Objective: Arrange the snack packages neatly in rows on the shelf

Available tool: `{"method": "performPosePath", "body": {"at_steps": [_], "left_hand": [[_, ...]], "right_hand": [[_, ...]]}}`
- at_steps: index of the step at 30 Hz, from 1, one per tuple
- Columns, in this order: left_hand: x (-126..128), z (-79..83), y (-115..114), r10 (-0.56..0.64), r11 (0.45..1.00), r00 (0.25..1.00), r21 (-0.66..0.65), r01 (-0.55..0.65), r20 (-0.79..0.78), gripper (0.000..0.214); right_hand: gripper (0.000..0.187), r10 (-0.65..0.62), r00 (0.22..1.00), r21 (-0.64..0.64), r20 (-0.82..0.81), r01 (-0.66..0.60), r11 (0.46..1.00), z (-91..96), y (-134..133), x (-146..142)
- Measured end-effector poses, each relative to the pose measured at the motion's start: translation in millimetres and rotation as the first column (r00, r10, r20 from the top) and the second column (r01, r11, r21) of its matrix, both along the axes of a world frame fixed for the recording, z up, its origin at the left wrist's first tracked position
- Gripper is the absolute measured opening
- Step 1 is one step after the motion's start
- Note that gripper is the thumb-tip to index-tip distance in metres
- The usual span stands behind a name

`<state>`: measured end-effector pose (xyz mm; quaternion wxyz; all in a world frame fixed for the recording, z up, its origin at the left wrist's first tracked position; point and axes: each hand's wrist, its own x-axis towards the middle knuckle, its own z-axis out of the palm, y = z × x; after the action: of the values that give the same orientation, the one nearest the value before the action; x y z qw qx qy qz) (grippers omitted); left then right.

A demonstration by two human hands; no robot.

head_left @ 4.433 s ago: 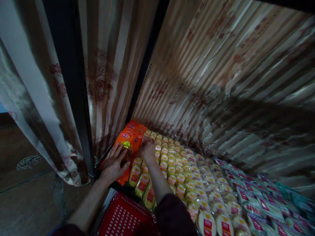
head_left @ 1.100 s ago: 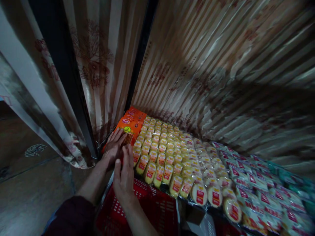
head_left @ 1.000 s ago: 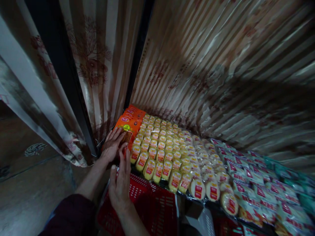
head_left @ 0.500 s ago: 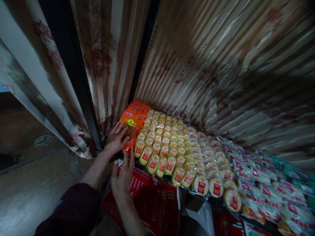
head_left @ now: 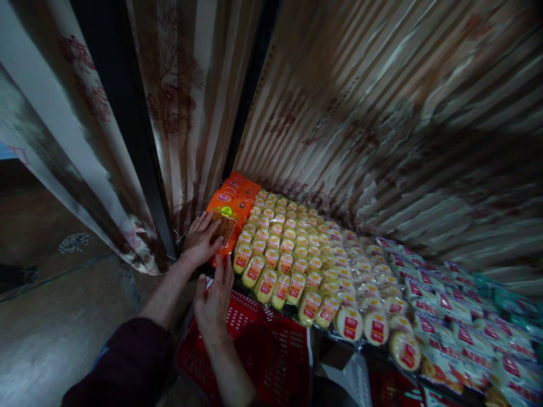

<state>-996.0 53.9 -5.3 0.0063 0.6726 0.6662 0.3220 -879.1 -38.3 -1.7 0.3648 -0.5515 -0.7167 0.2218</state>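
Several orange snack packets [head_left: 237, 206] lie overlapped in a row at the left end of a low shelf. The front packet has a clear window with brown sticks showing. My left hand [head_left: 198, 240] rests on that packet's left edge, fingers stretched out. My right hand [head_left: 215, 297] is at the packet's near end, palm turned inward, its fingertips touching the front edge. Its fingers are extended, and neither hand grips anything. Right beside the packets stand rows of small wrapped yellow cakes [head_left: 266, 285] with red and white labels.
Further right are round wrapped cakes [head_left: 348, 323] and white snack bags [head_left: 441, 345], with green packs [head_left: 509, 299] beyond. A red plastic basket [head_left: 271, 350] sits below the shelf front. Patterned curtains [head_left: 339, 102] hang behind, and a dark metal post [head_left: 139, 130] stands at left.
Almost nothing differs. The view has shifted very slightly, and both hands stay at the front orange packet.
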Motion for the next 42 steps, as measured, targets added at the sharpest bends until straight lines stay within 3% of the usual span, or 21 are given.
{"method": "performPosePath", "body": {"at_steps": [12,22,42], "left_hand": [[1,-0.9,0,-0.001,1.0,1.0,-0.006,0.002,0.012,0.046],[0,0.8,0,0.004,1.0,0.999,-0.008,-0.004,0.033,0.045],[2,-0.9,3,0.034,0.998,0.999,0.059,-0.036,0.04,0.044]], "right_hand": [[0.054,0.007,0.998,-0.082,-0.063,-0.012,0.997,4.7,3,-3],[0.058,-0.021,0.996,-0.03,-0.088,0.019,0.999,-12.2,16,-6],[0.054,-0.08,0.993,0.022,-0.085,0.082,0.996,-16.2,26,-11]]}}
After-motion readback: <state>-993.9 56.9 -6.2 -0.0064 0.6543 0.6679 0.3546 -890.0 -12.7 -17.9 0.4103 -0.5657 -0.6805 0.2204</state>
